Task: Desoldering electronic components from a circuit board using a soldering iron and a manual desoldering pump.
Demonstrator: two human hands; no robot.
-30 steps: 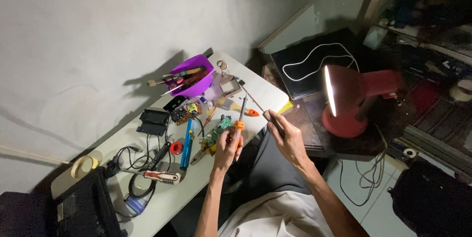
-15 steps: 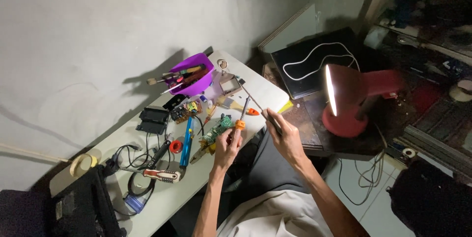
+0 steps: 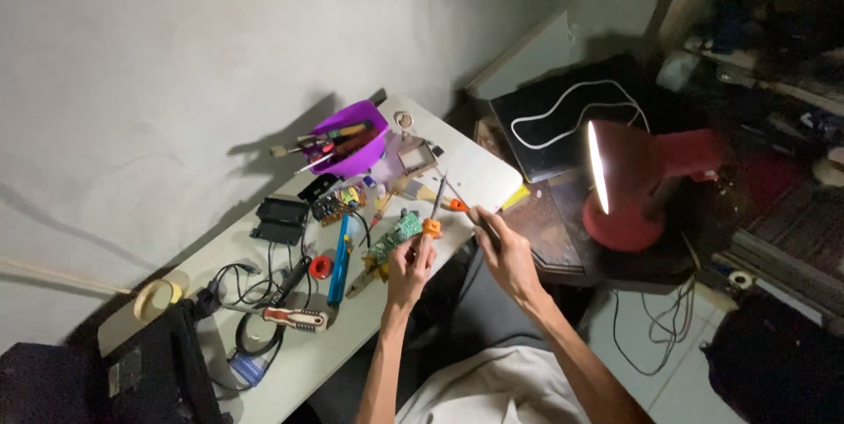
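Orange-handled screwdriver [image 3: 432,220] is pinched upright in the left hand [image 3: 407,266], shaft pointing up and away toward the wall. Right hand [image 3: 503,253] is closed on a thin dark tool [image 3: 482,222] angled up-left, its tip close to the screwdriver. Green circuit board [image 3: 394,238] lies on the white table [image 3: 479,176] just left of the left hand, closer to it than to the right.
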